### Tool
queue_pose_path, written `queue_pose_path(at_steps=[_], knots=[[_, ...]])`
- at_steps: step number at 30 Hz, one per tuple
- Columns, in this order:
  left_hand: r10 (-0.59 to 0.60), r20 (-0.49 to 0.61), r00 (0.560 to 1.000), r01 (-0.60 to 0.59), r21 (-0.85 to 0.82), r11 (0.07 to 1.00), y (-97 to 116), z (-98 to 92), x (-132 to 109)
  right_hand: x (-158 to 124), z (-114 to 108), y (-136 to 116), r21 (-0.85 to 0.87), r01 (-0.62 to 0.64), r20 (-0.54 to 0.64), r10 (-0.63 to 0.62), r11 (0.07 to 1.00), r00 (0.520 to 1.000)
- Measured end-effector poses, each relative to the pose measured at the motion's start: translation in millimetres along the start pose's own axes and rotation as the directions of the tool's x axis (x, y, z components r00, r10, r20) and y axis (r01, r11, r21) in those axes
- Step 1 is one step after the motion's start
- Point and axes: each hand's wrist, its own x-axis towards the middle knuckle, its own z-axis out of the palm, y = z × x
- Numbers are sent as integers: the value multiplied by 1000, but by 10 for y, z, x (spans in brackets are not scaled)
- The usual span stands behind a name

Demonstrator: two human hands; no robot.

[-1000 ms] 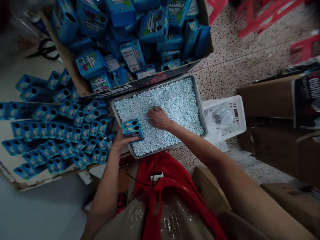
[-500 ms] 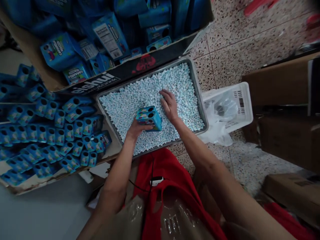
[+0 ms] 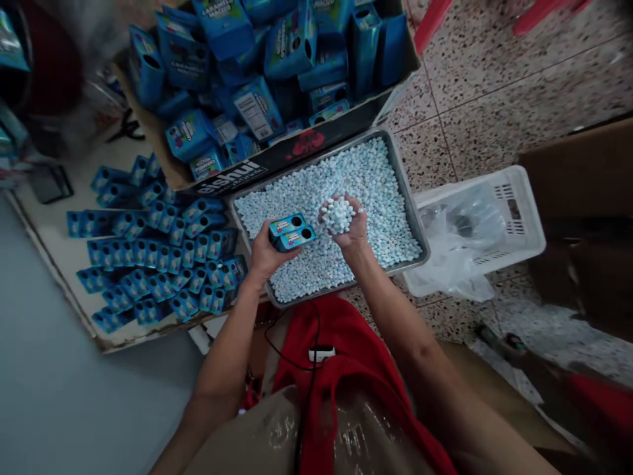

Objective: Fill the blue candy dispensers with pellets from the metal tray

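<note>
My left hand (image 3: 266, 260) is closed round two small blue candy boxes (image 3: 291, 232) held side by side, each with a dark round hole on its upper face. Palm up and cupped, my right hand (image 3: 355, 232) carries a heap of pale candies (image 3: 337, 214). Both hands are over a metal tray (image 3: 420, 227) filled with the same white and light-blue candies (image 3: 368, 168). The boxes are to the left of the heaped palm, with a small gap between them.
Behind the tray stands a cardboard carton (image 3: 277, 155) full of blue boxes. Several rows of blue boxes (image 3: 163, 254) stand on the table (image 3: 74, 277) at left. A white plastic basket (image 3: 531, 211) holding clear bags is at right, above the speckled floor (image 3: 475, 99).
My right hand, earlier palm down on the candies, has turned up with a heap in it. My left hand still holds the boxes, now tilted differently. The whole view has shifted.
</note>
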Motion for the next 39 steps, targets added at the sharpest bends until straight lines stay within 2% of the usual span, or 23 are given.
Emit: queue_pose_path(at_steps=[3,6,9,12,17,19,22,24,31,33,35,37,39], knots=[[39,29,999,-41,57,998,-63,22,34,-186,262,-183,-71,110,-53,-114,991,992],[92,78,993,-95,40,995,-68,59,59,-283,463,-293,-267,229,53,-223,936,973],[92,17,996,-92,44,995,-97,61,67,-262,566,-322,-348,284,98,-267,893,959],[104,20,994,-105,19,994,-150,54,73,-184,636,-328,-263,299,74,-289,917,954],[169,-5,986,-169,-13,986,-218,50,126,-105,739,-399,-180,304,138,-282,936,950],[221,7,975,-221,-18,975,-241,46,164,-101,765,-425,-207,310,160,-281,928,946],[266,-68,962,-267,-6,964,-273,55,216,-110,788,-431,-271,330,194,-284,904,939],[285,-69,956,-285,8,958,-284,80,239,-117,800,-409,-301,354,203,-304,885,931],[218,-99,971,-221,-25,975,-298,271,269,-122,804,-262,-462,392,209,-332,796,920],[191,-133,973,-201,-67,977,-340,298,265,-198,684,-244,-537,404,238,-327,740,915],[132,-205,970,-159,-123,980,-397,277,246,-355,457,-200,-654,413,262,-323,634,910],[88,-233,968,-125,-149,981,-456,218,206,-563,150,-84,-792,404,280,-316,457,906],[69,-205,976,-100,-145,984,-509,154,145,-747,-158,114,-890,387,323,-266,240,908]])
